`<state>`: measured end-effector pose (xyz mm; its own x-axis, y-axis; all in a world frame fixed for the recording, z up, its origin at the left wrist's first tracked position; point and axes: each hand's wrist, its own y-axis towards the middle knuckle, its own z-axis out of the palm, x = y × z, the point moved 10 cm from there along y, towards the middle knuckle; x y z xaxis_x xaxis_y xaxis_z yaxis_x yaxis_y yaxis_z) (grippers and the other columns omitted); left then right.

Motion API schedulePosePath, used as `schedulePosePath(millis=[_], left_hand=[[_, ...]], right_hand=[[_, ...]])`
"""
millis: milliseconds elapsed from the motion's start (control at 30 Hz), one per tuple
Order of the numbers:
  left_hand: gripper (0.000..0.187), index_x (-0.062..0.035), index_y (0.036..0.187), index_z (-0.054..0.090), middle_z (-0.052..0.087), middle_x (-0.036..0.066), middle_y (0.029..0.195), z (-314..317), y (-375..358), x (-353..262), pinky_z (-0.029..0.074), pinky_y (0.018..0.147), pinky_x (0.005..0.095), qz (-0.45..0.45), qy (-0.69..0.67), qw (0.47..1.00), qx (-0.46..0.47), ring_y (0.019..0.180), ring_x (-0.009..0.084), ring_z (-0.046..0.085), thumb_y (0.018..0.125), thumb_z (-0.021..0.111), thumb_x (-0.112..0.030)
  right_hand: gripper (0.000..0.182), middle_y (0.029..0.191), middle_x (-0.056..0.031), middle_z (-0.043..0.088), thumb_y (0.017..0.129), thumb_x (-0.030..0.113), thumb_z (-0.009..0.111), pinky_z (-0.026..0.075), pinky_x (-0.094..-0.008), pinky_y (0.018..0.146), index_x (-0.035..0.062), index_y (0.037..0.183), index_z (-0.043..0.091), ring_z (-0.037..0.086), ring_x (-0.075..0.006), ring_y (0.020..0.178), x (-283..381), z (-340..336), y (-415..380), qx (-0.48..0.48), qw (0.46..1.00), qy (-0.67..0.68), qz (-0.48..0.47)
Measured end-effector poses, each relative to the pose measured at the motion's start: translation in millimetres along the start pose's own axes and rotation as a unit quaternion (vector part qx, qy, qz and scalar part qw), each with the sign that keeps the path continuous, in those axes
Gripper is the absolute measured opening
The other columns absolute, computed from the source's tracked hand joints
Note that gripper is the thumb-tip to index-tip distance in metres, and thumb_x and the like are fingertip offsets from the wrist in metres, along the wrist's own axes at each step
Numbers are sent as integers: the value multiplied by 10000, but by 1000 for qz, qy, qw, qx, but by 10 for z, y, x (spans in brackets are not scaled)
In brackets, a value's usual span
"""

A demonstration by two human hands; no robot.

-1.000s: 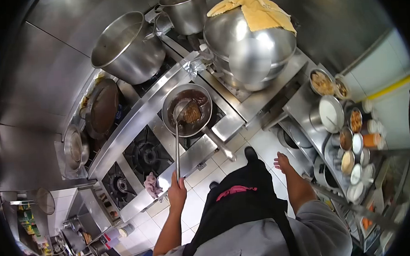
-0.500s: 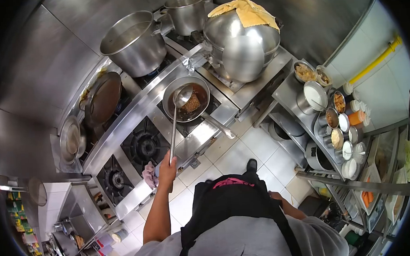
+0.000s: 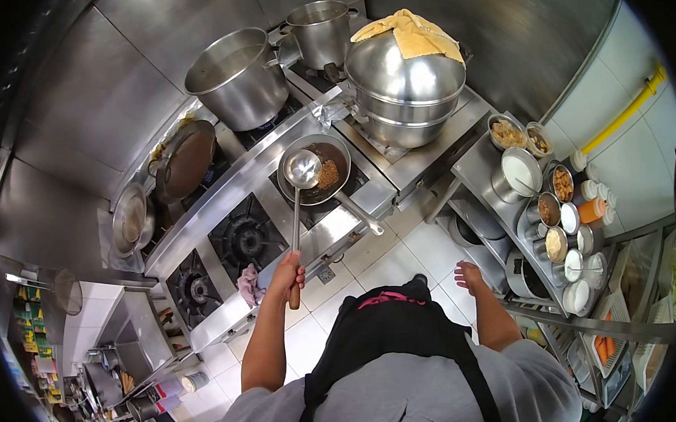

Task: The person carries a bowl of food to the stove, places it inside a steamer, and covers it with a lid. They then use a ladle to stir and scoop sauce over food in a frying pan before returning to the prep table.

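A cook in a grey shirt and black apron stands at a stainless-steel range, the left hand [image 3: 289,271] closed around the wooden end of a long ladle [image 3: 298,213]. The ladle's thin metal shaft runs straight away from the body, up and slightly right, and its shiny round bowl hangs over the near rim of a small frying pan [image 3: 320,170] holding dark brown sauce and a chunk of food. The pan sits on a burner ahead of the left hand, its handle pointing back toward the cook's right side. The right hand [image 3: 469,275] is open, fingers spread, holding nothing, low beside the apron and well apart from the pan; the left is the nearer. A crumpled cloth [image 3: 248,283] lies just beside the gripping hand. Round tins of seasonings [image 3: 556,207] crowd a shelf to the right.
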<state>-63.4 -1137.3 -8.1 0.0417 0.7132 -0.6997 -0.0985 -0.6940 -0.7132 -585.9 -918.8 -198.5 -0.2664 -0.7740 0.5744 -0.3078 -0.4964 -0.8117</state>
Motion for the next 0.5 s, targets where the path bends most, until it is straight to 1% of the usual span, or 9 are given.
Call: schedulePosePath(millis=[67,100,133,167,233,367,433,467,500], left_hand=[[218,-156,1062,491,535,68,632,-65,124,112,450,421,364,11,37,999,-15,461,195,520,933,484,-331],[280,-144,1150,476,587,148,734,-186,151,-76,478,518,427,151,234,953,-122,565,297,574,925,486,-311],[358,-133,1237,462,638,228,836,-95,-36,-339,506,615,489,279,414,838,-220,668,399,628,917,487,-291],[358,-133,1237,462,638,228,836,-46,-53,-304,506,615,489,279,412,839,-222,668,399,628,917,487,-291],[466,-111,1337,396,596,310,990,122,-128,-311,468,788,524,183,487,827,-216,895,492,579,903,488,-254],[455,-96,1304,431,622,288,929,146,52,-149,474,775,515,262,412,846,-215,909,480,582,895,512,-277],[506,-99,1333,405,609,293,997,113,138,-27,464,811,510,207,407,874,-168,937,473,581,892,521,-318],[559,-108,1373,363,627,274,987,0,237,182,473,780,502,141,302,930,-157,947,434,600,896,514,-357],[609,-125,1406,316,590,257,1115,129,270,211,493,768,500,117,390,909,-86,999,397,585,892,512,-387]], right_hand=[[362,997,-79,599,902,386,477,483,-366,699,124,1142,545,578,-198,806,-185,31,-9,-1,1000,-12,22],[353,984,-79,601,898,385,481,482,-368,689,129,1130,550,579,-197,788,-332,40,-10,-3,999,-23,44],[321,947,-75,602,886,377,503,477,-369,663,137,1092,557,575,-197,748,-495,46,-2,1,998,-33,57],[298,914,-67,596,870,365,529,472,-366,644,142,1066,559,570,-193,726,-669,61,-8,7,997,-35,73],[311,932,-81,597,866,353,531,487,-382,642,108,1056,554,579,-214,750,-904,76,-133,13,994,-64,93],[293,913,-77,597,861,331,535,489,-386,646,104,1044,557,581,-206,738,-1305,9,-404,6,992,-51,117],[273,871,-77,594,856,329,531,486,-380,586,94,994,556,575,-195,670,-1477,-47,-448,-4,993,-30,114],[267,832,-64,588,853,337,550,476,-365,561,101,978,558,561,-181,633,-1613,-93,-423,-8,992,-12,124],[263,793,-51,583,850,345,569,466,-350,535,107,962,561,548,-167,596,-1773,-144,-378,-22,991,19,134]])
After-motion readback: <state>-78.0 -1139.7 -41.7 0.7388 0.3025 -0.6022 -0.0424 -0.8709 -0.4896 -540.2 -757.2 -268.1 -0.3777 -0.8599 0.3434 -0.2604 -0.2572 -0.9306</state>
